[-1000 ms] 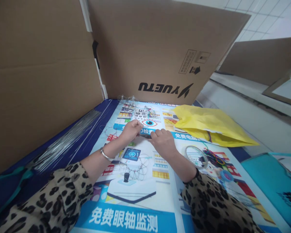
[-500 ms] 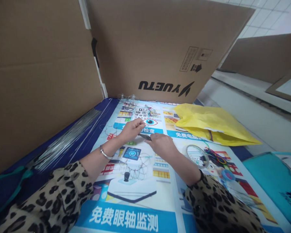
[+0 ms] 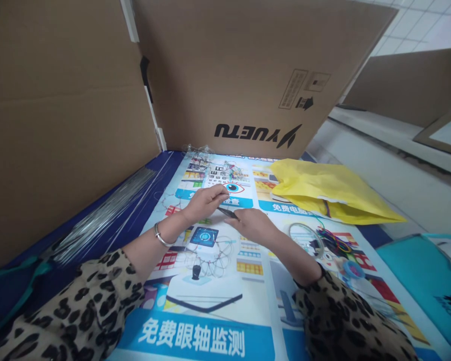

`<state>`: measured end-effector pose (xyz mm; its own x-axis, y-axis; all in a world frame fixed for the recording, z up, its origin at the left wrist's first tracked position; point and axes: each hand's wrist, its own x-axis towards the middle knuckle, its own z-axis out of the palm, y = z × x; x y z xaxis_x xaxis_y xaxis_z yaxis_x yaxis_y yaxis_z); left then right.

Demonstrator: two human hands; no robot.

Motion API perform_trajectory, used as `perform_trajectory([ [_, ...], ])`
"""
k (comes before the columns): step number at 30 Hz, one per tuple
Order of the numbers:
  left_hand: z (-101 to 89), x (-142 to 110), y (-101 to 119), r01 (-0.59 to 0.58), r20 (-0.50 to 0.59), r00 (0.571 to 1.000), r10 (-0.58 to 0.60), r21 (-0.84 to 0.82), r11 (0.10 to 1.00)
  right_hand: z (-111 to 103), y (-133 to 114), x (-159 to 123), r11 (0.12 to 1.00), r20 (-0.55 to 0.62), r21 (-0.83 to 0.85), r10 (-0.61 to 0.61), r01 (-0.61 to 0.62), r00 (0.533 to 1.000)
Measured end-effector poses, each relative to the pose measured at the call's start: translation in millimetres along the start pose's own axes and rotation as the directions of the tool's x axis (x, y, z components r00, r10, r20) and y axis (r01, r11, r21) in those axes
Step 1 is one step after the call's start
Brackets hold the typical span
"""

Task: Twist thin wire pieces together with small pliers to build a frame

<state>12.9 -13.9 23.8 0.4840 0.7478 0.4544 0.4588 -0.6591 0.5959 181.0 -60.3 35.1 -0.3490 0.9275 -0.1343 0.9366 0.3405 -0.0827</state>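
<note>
My left hand is closed in a pinch above the printed sheet; whatever its fingertips hold is too small to make out. Just to its right, my right hand is wrapped round pliers. Only their dark, tapered jaws show, pointing left toward my left fingertips; the handles are hidden in the palm. Below the hands, a tangle of thin wire loops with small beads lies on the printed sheet. More beaded wire lies beyond the hands.
Cardboard panels stand at the left and back. A bundle of straight wires and a teal-handled tool lie left. On the right are a yellow bag, a clear ring, coloured cords and a teal pouch.
My right hand has moved slightly right and down and turned, so more of the pliers' jaws shows. My left hand has shifted a little to the right, still pinched.
</note>
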Motion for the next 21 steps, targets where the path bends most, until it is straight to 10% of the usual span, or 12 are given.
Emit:
perform_trajectory([
  [7, 2.6, -3, 2, -0.023, 0.041, 0.999, 0.019, 0.099, 0.995, -6, 8, -3, 0.971, 0.057, 0.221, -0.101, 0.087, 0.993],
  [21, 4.6, -3, -9, 0.096, -0.052, 0.995, -0.087, 0.217, 0.971, 10, 9, -5, 0.992, -0.069, -0.002, 0.126, -0.127, 0.99],
])
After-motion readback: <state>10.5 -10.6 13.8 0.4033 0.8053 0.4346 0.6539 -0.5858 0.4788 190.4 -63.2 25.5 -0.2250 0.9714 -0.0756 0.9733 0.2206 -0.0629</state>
